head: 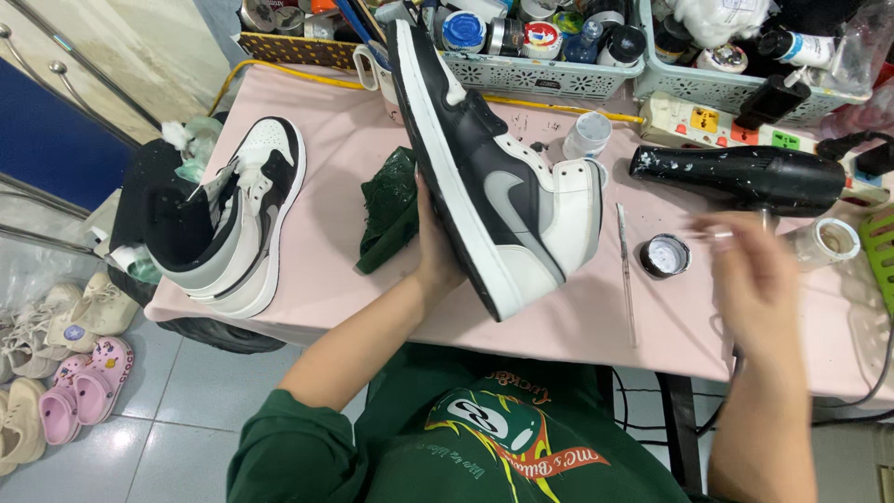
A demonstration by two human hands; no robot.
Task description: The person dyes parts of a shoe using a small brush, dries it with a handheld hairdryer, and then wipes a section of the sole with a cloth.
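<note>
The left hand (pixel 438 247) grips a black, white and grey high-top sneaker (pixel 494 177) by its sole, raised above the pink table (pixel 326 186). The right hand (pixel 759 279), blurred, pinches what seems a thin brush over an open jar (pixel 665 255) of white paint just right of the sneaker. Judged from this, painting is mid-way; the matching sneaker (pixel 237 219) lies well left.

Left hand (pixel 436 244) props a sneaker (pixel 494 168) — right hand (pixel 756 279) blurred.
</note>
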